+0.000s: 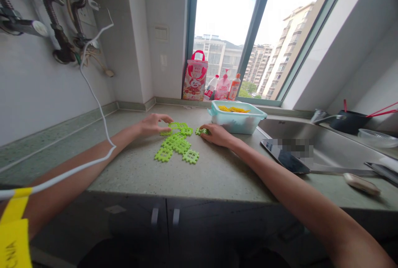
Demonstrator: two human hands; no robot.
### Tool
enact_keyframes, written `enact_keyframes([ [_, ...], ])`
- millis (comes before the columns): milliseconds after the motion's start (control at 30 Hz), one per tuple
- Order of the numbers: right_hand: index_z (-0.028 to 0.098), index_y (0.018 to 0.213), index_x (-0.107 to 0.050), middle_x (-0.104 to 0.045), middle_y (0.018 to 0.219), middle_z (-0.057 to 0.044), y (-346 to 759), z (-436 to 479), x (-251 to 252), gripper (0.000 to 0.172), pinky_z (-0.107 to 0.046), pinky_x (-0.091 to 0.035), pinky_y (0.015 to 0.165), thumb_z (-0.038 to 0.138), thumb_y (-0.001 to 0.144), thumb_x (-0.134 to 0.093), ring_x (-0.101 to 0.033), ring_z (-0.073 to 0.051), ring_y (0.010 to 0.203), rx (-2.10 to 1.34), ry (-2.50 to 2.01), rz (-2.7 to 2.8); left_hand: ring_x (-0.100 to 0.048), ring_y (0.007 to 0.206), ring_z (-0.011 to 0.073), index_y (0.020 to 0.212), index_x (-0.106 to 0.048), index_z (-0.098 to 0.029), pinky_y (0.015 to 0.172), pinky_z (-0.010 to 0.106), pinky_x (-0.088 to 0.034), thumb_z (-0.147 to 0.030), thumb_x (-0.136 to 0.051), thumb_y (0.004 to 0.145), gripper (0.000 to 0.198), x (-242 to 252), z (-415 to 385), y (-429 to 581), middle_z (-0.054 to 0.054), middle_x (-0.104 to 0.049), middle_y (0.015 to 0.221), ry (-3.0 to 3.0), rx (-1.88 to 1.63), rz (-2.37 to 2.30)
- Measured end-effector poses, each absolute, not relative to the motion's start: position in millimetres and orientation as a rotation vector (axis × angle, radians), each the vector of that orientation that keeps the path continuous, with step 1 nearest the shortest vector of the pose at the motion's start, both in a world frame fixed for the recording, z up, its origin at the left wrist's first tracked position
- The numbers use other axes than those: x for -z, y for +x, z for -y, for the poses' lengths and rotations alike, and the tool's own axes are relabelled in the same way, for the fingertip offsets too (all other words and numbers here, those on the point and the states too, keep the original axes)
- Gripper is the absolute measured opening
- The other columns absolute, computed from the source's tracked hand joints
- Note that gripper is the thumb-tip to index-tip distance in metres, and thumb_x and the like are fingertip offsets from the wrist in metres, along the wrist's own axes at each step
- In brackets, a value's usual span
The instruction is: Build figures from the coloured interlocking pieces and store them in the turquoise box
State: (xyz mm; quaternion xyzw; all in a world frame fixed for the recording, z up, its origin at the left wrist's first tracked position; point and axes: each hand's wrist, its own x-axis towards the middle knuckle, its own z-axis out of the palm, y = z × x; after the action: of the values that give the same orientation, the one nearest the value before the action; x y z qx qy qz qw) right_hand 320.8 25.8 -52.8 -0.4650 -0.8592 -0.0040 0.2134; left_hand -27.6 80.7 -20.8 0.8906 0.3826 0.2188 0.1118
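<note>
Several bright green square plastic interlocking pieces (181, 145) with notched edges and window-like openings lie in a loose, partly overlapping pile on the counter. At the pile's far left edge is my left hand (154, 124), its thumb and fingers apart around the outer pieces with nothing gripped. To the right of the pile, my right hand (216, 134) rests low at the counter with its fingers curled over a separate green piece (201, 131), which is partly hidden by them. A light blue plastic tub (239, 122) holding yellow pieces stands just behind my right hand.
A steel sink (326, 147) with a faucet lies to the right, a dark phone-like slab (286, 158) at its edge. Bottles (222, 87) and a red-handled bag (195, 79) stand by the window. A white cable (104, 123) hangs across my left forearm.
</note>
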Motion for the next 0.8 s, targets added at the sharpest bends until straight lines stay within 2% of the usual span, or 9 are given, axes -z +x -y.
enact_keyframes([
  [133, 0.017, 0.126, -0.07, -0.078, 0.111, -0.011, 319, -23, 50, 0.043, -0.029, -0.052, 0.086, 0.033, 0.087, -0.077, -0.073, -0.023, 0.097, -0.043, -1.375, 2.305, -0.068, 0.112, 0.0264, 0.127, -0.07, -0.019, 0.098, 0.034, -0.049, -0.064, -0.074, 0.079, 0.066, 11, -83, -40, 0.008, -0.076, 0.121, 2.585, -0.617, -1.115],
  [333, 0.018, 0.116, -0.075, -0.08, 0.106, -0.009, 316, -17, 49, 0.031, -0.029, -0.052, 0.083, 0.034, 0.09, -0.073, -0.073, -0.023, 0.092, -0.013, -1.368, 2.293, -0.07, 0.103, 0.0252, 0.132, -0.069, -0.018, 0.091, 0.031, -0.05, -0.063, -0.078, 0.076, 0.072, 13, -93, -60, 0.008, -0.077, 0.118, 2.557, -0.444, -1.153],
  [467, 0.018, 0.118, -0.075, -0.079, 0.109, -0.01, 317, -17, 49, 0.031, -0.03, -0.052, 0.085, 0.035, 0.092, -0.07, -0.074, -0.024, 0.095, 0.004, -1.347, 2.275, -0.071, 0.104, 0.0264, 0.133, -0.069, -0.021, 0.088, 0.032, -0.052, -0.067, -0.083, 0.07, 0.08, 19, -98, -61, 0.011, -0.077, 0.118, 2.524, -0.391, -1.168],
  [600, 0.018, 0.121, -0.074, -0.078, 0.116, -0.012, 317, -18, 50, 0.032, -0.032, -0.052, 0.09, 0.034, 0.094, -0.068, -0.073, -0.025, 0.1, 0.029, -1.324, 2.292, -0.071, 0.103, 0.0263, 0.13, -0.07, -0.02, 0.086, 0.033, -0.053, -0.065, -0.083, 0.069, 0.077, 22, -98, -56, 0.011, -0.077, 0.115, 2.54, -0.42, -1.152],
  [800, 0.018, 0.119, -0.075, -0.079, 0.108, -0.011, 316, -19, 51, 0.032, -0.031, -0.052, 0.082, 0.034, 0.091, -0.072, -0.074, -0.025, 0.092, 0.035, -1.332, 2.329, -0.071, 0.089, 0.0222, 0.126, -0.073, -0.02, 0.079, 0.03, -0.052, -0.057, -0.082, 0.069, 0.068, 27, -99, -51, 0.008, -0.078, 0.103, 2.541, -0.473, -1.194],
])
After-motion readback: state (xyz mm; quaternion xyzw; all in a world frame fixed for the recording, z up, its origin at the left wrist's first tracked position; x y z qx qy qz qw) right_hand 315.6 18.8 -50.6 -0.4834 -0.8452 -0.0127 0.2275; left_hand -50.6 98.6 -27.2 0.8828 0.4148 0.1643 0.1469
